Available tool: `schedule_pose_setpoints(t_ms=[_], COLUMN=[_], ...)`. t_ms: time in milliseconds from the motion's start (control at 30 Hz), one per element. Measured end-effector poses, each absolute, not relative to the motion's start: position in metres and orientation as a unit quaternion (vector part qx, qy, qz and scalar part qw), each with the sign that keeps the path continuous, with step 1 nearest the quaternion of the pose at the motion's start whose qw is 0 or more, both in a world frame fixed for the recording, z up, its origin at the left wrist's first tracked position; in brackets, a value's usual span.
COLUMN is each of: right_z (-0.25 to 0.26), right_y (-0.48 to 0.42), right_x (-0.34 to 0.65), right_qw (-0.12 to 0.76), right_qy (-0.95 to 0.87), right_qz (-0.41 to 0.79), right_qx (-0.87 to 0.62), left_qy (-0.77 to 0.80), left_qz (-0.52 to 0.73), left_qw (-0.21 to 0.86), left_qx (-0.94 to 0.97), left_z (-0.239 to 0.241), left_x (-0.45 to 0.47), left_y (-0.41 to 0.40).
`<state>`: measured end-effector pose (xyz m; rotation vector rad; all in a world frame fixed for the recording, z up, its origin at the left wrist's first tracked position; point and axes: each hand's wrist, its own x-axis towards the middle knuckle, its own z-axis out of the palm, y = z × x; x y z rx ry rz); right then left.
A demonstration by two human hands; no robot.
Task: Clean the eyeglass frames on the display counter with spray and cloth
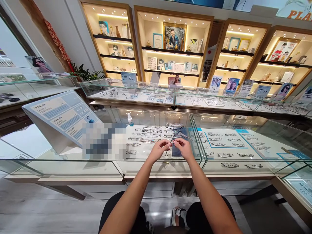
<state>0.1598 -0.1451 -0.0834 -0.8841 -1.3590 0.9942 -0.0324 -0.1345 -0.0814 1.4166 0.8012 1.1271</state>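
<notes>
Both my hands are held out over a glass display counter (156, 165). My left hand (159, 149) and my right hand (183, 148) each pinch a thin-framed pair of glasses (173, 138) between them, fingers closed on it. A dark blue cloth or mat (176, 151) lies on the glass under the hands. Rows of spectacle frames (148, 133) lie inside the case below. A small spray bottle (130, 120) with a teal cap stands on the counter to the far left of my hands.
A slanted information board (60, 117) stands on the counter at the left. A second glass case (243, 143) adjoins on the right, another counter (170, 97) runs behind, and lit wall shelves (173, 52) hold pictures and ornaments. My knees and shoes show below the counter.
</notes>
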Motion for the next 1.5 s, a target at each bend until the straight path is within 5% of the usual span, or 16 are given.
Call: schedule_pose_setpoints(t_ms=[800, 1000, 1133, 1267, 1500], right_z=[-0.082, -0.079, -0.068, -0.061, -0.057], right_y=[-0.147, -0.161, -0.184, -0.2, -0.209], right_x=[0.164, 0.16, 0.144, 0.129, 0.123], right_qw=[0.582, 0.655, 0.581, 0.524, 0.561], right_qy=[-0.525, -0.516, -0.654, -0.72, -0.679], right_qz=[0.452, 0.238, 0.08, 0.106, 0.196], right_qx=[-0.426, -0.497, -0.478, -0.442, -0.432], left_qy=[0.315, 0.321, 0.322, 0.33, 0.317], left_qz=[0.686, 0.664, 0.628, 0.592, 0.559], left_qw=[0.549, 0.552, 0.544, 0.546, 0.599], left_qx=[0.359, 0.389, 0.453, 0.493, 0.477], left_z=[-0.083, -0.079, -0.075, -0.068, -0.05], left_x=[-0.048, -0.046, -0.038, -0.028, -0.024], left_y=[-0.129, -0.132, -0.139, -0.156, -0.183])
